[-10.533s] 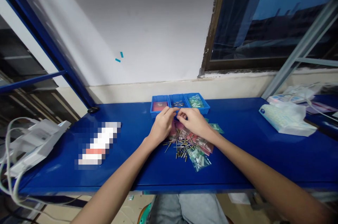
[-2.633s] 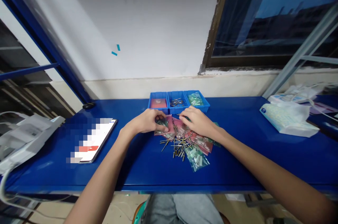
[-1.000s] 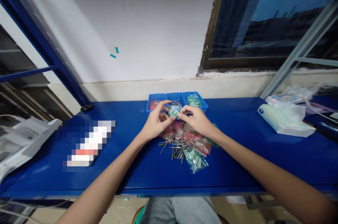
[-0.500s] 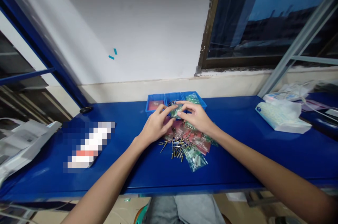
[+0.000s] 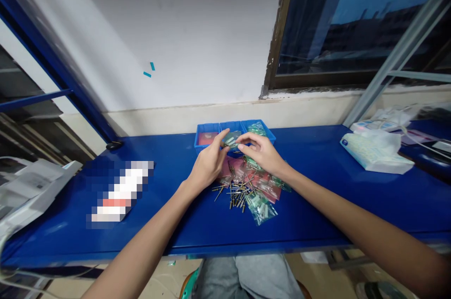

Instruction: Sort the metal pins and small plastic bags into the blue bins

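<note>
A small green-tinted plastic bag with pale parts inside is held up in front of the bins. My left hand grips its left side between thumb and fingers. At its right edge, the thumb and fingertips of my right hand close on the bag. Below my hands lies a pile of pink bags and green bags. Loose pop rivets are scattered at the front left of this pile. Another green bag with white parts lies nearest the table edge.
Three joined blue bins stand behind my hands; pink bags are in the left one, green bags in the right. On the blue table are a tissue pack at right, a blurred-out item and white boxes at left.
The green bag has tilted so that the pale parts inside show more plainly. My left fingers have drawn closer together, and my right hand has shifted slightly.
</note>
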The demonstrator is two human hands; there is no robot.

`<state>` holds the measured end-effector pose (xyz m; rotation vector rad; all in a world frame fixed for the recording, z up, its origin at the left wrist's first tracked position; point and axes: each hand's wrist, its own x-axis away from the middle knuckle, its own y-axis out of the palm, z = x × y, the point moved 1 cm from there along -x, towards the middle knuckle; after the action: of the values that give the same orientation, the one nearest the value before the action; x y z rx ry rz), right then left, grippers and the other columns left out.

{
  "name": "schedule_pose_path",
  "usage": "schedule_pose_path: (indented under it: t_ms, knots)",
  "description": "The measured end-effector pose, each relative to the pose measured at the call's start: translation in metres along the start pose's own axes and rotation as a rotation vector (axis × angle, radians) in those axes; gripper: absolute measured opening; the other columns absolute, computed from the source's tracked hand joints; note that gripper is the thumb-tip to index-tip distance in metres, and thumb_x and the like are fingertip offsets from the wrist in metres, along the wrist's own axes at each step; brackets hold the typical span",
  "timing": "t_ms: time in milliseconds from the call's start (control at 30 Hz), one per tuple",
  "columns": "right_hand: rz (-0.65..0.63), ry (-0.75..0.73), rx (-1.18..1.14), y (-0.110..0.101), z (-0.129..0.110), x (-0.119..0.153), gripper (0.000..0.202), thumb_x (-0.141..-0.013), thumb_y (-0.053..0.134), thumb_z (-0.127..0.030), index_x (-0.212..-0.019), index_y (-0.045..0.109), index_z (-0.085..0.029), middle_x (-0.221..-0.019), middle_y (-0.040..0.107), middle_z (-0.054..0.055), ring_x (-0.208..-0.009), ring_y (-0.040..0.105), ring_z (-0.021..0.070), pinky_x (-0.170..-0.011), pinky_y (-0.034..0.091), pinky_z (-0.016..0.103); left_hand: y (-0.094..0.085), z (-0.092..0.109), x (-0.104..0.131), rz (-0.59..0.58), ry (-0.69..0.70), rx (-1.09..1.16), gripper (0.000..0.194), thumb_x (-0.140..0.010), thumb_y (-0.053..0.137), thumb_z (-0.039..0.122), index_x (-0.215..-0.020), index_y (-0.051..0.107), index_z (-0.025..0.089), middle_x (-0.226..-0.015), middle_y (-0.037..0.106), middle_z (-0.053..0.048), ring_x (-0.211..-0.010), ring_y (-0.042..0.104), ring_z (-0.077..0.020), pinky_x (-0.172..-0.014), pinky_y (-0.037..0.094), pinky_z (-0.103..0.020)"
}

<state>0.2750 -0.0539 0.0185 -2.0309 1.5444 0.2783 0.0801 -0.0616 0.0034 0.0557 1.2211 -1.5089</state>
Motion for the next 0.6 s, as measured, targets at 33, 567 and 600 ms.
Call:
schedule_pose_path:
  t_ms: [33,567,600]
  knots:
    - [0.014,0.009,-0.006,0.0000,0.0022,-0.0003,0.014,-0.088,0.062,-0.032,-0.098,0.064,-0.022,-0.099,0.066,0.005,-0.093,0.062,0.0201,-0.080,0.052,0.037,-0.0003,0.0000,-0.0004,0.010,0.000,0.004,0.053,-0.103,0.042,0.024,-0.153,0.027,0.020,-0.103,0.067,-0.007,-0.079,0.065,-0.0158,-0.074,0.053,-0.031]
    - [0.103,0.028,0.195,-0.0043,0.0072,-0.0007,0.009,-0.087,0.065,-0.030,-0.091,0.070,-0.023,-0.089,0.071,0.004,-0.083,0.066,0.0194,-0.076,0.052,0.036,0.0010,-0.0035,-0.0024,0.093,0.116,-0.145,0.019,-0.101,0.051,0.025,-0.112,0.065,0.019,-0.098,0.068,-0.006,-0.085,0.064,-0.0174,-0.077,0.052,-0.030]
    - [0.116,0.010,0.261,-0.0040,0.0071,-0.0003,0.010,-0.088,0.065,-0.032,-0.088,0.069,-0.023,-0.090,0.071,0.004,-0.084,0.065,0.0195,-0.075,0.051,0.036,0.0008,-0.0028,-0.0030,0.106,0.114,-0.138,0.018,-0.101,0.051,0.025,-0.108,0.065,0.018,-0.098,0.066,-0.007,-0.087,0.063,-0.0179,-0.078,0.051,-0.030]
